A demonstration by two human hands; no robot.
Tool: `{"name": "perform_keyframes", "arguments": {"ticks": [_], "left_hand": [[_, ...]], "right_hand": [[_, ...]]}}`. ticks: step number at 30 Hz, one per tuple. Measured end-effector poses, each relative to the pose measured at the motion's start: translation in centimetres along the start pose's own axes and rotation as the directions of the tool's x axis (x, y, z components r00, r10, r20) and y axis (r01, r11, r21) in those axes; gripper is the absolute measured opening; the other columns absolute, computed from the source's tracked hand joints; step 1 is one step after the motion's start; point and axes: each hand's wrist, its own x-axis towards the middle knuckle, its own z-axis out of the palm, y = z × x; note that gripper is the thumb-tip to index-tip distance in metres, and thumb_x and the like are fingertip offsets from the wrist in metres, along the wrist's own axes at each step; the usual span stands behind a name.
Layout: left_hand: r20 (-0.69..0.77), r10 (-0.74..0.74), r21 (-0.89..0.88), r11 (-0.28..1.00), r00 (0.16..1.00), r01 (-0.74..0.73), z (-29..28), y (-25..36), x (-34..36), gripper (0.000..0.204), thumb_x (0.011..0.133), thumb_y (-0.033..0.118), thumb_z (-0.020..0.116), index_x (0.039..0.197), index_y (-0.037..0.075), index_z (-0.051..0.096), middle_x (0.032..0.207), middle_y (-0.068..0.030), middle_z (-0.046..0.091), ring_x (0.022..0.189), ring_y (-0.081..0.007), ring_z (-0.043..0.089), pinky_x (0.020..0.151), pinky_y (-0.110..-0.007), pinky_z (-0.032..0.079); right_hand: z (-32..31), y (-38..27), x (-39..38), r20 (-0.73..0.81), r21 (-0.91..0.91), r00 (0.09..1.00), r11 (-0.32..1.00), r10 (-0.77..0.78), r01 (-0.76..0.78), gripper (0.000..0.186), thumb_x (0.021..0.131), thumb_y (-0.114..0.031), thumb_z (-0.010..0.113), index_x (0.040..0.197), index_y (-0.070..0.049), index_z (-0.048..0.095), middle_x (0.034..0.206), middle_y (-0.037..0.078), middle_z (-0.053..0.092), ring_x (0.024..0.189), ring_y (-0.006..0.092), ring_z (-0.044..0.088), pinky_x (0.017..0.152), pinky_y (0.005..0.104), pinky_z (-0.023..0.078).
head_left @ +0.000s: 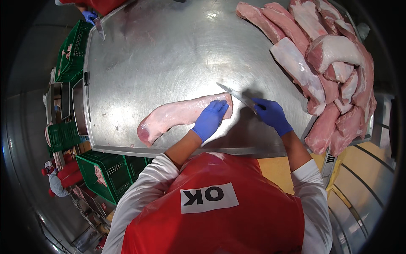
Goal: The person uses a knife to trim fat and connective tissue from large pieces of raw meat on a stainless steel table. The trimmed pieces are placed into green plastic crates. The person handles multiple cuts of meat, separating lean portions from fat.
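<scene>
A long pink pork loin (177,113) lies on the steel table near its front edge. My left hand (212,118), in a blue glove, rests flat on the loin's right end, its fingers stretched over the meat. In my gloved right hand (272,115) is a knife (237,95), gripped by a handle that the fingers hide. The blade points up and to the left, passing close by the right end of the loin; whether it touches the meat I cannot tell.
Many pork loins (338,51) are heaped on the table's (169,46) right side. Green crates (105,173) with meat stand along the left. At the far left edge, another person's blue-gloved hand (89,17) holds a knife (100,28). A further person (57,182) is beyond the crates.
</scene>
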Motion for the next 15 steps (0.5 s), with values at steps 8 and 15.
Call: {"name": "perform_keyframes", "arguments": {"ticks": [8,15], "left_hand": [[-0.012,-0.035,-0.149,0.988,0.999,0.032,0.6,-0.7,-0.2,0.049,0.082,-0.003,0.069,0.131,-0.001,0.063,0.131,-0.0217,0.063,0.118,-0.0416,0.061,0.102,-0.048,0.051],[0.014,-0.016,-0.133,0.991,1.0,0.017,-0.1,-0.7,0.0,0.05,0.084,0.0,0.071,0.133,0.0,0.064,0.131,-0.0215,0.063,0.119,-0.0422,0.06,0.102,-0.049,0.051]], "right_hand": [[0.1,1.1,3.4,0.02,0.053,0.988,0.987,-0.15,0.149,0.033,0.095,-0.032,0.072,0.125,-0.018,0.078,0.092,0.014,0.077,0.083,0.0308,0.075,0.078,0.0409,0.058],[2.8,-1.0,7.4,0.053,0.086,0.96,0.959,-0.275,0.27,0.032,0.095,-0.032,0.073,0.124,-0.02,0.079,0.091,0.014,0.077,0.081,0.0302,0.074,0.076,0.0397,0.057]]}}
